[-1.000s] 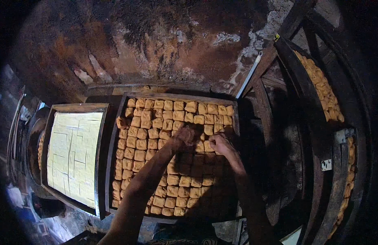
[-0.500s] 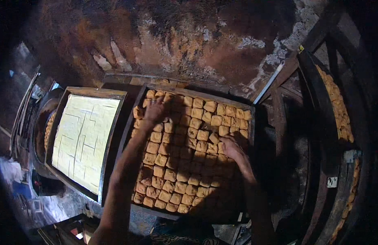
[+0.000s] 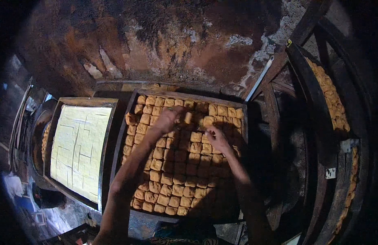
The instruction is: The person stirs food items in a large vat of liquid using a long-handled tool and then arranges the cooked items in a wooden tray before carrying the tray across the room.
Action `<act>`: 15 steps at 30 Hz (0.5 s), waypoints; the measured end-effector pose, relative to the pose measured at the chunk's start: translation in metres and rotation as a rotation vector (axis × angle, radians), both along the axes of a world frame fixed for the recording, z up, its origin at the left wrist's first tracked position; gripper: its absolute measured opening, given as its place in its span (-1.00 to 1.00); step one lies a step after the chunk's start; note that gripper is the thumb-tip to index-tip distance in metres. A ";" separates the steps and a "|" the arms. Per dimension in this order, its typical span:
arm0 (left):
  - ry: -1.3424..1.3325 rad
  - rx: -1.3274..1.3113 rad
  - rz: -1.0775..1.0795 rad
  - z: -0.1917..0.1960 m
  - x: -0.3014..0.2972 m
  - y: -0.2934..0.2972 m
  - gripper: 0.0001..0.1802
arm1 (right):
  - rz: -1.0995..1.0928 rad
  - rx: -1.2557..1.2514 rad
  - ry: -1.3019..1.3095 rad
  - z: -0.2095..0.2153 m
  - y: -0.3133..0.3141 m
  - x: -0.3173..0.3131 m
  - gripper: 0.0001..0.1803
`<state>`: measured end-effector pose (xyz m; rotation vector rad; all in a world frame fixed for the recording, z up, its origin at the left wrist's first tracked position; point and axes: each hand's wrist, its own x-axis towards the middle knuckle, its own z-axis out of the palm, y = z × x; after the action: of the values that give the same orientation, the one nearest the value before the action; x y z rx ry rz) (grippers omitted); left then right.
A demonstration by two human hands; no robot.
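Rows of golden-brown cubes that look like fried tofu fill a large wooden tray (image 3: 131, 107) in front of me. My left hand (image 3: 167, 119) is over the far middle of the tray, its fingers curled against a raised fried tofu cube (image 3: 188, 118). Just to its right, my right hand (image 3: 217, 140) reaches in low over the rows. Its fingertips are drawn together beside another cube (image 3: 208, 121); whether anything is between them is hard to make out. Shadow from my arms darkens the tray's middle and near right.
Left of the tray stands a wooden frame (image 3: 107, 143) holding a pale yellow sheet with dark slits. A round vessel (image 3: 38, 134) is behind it. A stained wall (image 3: 156, 49) rises at the back. On the right are dark timbers and a rack of similar brown pieces (image 3: 330, 98).
My left hand has moved right from the tray's far left part toward its middle. My right hand has shifted left and slightly farther away, so the hands are closer together. The view has shifted slightly.
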<state>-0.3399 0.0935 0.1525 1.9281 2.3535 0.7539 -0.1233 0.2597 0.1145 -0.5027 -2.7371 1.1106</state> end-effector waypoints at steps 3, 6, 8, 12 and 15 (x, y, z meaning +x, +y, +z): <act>-0.072 -0.223 -0.080 0.001 0.034 0.022 -0.43 | -0.221 -0.537 0.083 0.024 -0.019 -0.025 -0.59; -0.271 -0.050 -0.119 -0.011 0.055 0.035 -0.52 | -0.199 -0.503 -0.006 0.016 0.005 -0.029 -0.54; -0.123 -0.021 -0.122 -0.024 0.069 0.044 -0.53 | -0.226 -0.341 -0.001 -0.006 0.027 -0.015 -0.56; 1.813 -0.152 0.715 -0.132 0.030 0.004 -0.51 | -0.198 -0.331 0.080 -0.020 -0.014 -0.051 -0.56; 3.188 -0.413 1.151 -0.117 0.040 0.010 -0.49 | -0.194 -0.231 0.140 -0.029 -0.002 -0.056 -0.53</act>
<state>-0.3003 0.1034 0.0352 0.2505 -0.3010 1.5370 -0.1795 0.2572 0.0852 -0.6757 -2.3963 1.3612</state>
